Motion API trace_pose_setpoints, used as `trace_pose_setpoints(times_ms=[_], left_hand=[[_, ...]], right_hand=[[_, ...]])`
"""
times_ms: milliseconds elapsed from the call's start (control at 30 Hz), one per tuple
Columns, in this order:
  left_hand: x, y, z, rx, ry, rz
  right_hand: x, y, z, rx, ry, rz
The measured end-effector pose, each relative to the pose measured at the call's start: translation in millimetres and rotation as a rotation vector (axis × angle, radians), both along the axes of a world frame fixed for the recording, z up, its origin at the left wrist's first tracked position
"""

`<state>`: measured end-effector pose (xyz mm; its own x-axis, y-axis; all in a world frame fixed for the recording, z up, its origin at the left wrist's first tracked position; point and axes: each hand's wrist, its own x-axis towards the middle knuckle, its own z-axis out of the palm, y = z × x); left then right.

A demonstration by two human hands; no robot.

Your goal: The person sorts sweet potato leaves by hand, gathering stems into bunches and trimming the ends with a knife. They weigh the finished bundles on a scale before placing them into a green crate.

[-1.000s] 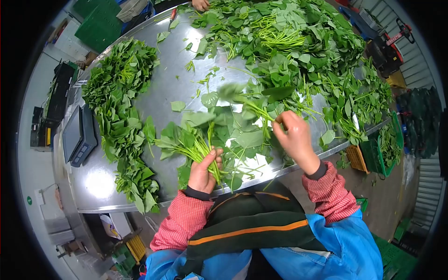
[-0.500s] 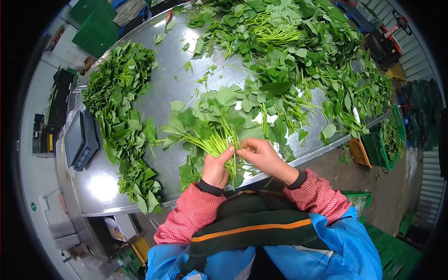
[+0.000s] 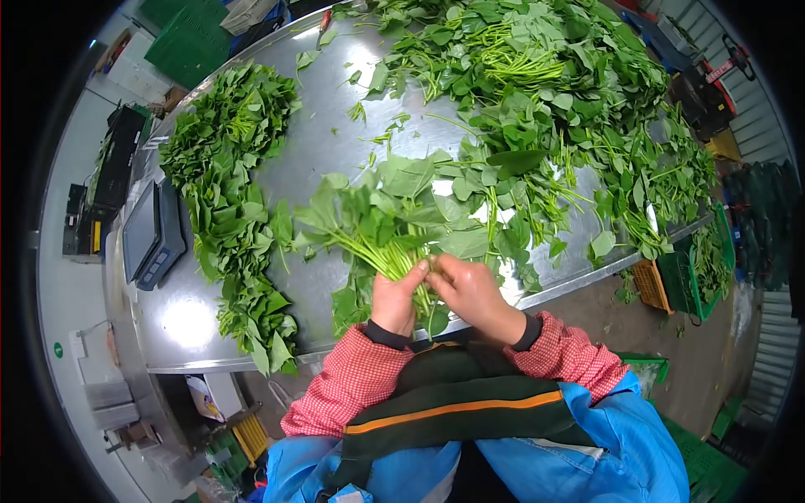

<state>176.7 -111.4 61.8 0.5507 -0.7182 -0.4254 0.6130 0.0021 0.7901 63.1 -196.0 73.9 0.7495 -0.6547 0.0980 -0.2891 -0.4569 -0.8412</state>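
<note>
My left hand (image 3: pixel 394 300) is wrapped round the stems of a bunch of leafy greens (image 3: pixel 373 222), held over the table's near edge with its leaves pointing away from me. Against the right side of those stems, my right hand (image 3: pixel 471 289) has its fingers curled and pinched together. What lies between its fingertips is hidden or too small to name. Loose leafy stems (image 3: pixel 495 189) lie just beyond the bunch and join a big heap of greens (image 3: pixel 537 63) at the far right. To the left, sorted bunches (image 3: pixel 231 184) form a long row.
The metal table (image 3: pixel 323 134) has scattered leaf scraps on it. A scale (image 3: pixel 153 235) stands at its left side. A red-handled tool (image 3: pixel 324 21) lies near the far edge. Beside the table at right are a green crate (image 3: pixel 677 272) and an orange crate (image 3: pixel 651 285).
My right hand has turned with its back more upward and its fingers have closed in against the stems. My left hand keeps its hold on the bunch. The view has shifted slightly.
</note>
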Motion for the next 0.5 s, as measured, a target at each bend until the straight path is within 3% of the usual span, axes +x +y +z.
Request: trace_pose_setpoints(times_ms=[100,133,233,267,367,400,500], left_hand=[[17.1,8.5,-8.3,-0.06,0.173,-0.015],[21.6,8.4,-9.8,0.009,0.166,0.091],[32.4,12.6,4.8,-0.008,0.214,0.123],[33.6,13.3,9.7,0.009,0.195,0.091],[39.0,15.5,14.0,-0.066,0.248,-0.034],[37.6,14.3,17.8,-0.033,0.225,-0.078],[33.5,12.2,29.5,-0.082,0.229,-0.101]], right_hand=[[-7.3,-5.9,-2.4,0.197,-0.114,-0.21],[-9.8,-14.4,7.8,0.223,-0.156,-0.285],[-26.7,-32.9,-1.0,-0.06,0.075,-0.092],[-30.4,-34.0,-13.2,-0.251,0.348,0.135],[-29.0,-34.2,-11.0,-0.057,0.378,0.229],[-23.4,-38.9,2.2,0.22,0.351,0.13],[-12.1,-43.6,5.5,0.246,0.266,0.071]])
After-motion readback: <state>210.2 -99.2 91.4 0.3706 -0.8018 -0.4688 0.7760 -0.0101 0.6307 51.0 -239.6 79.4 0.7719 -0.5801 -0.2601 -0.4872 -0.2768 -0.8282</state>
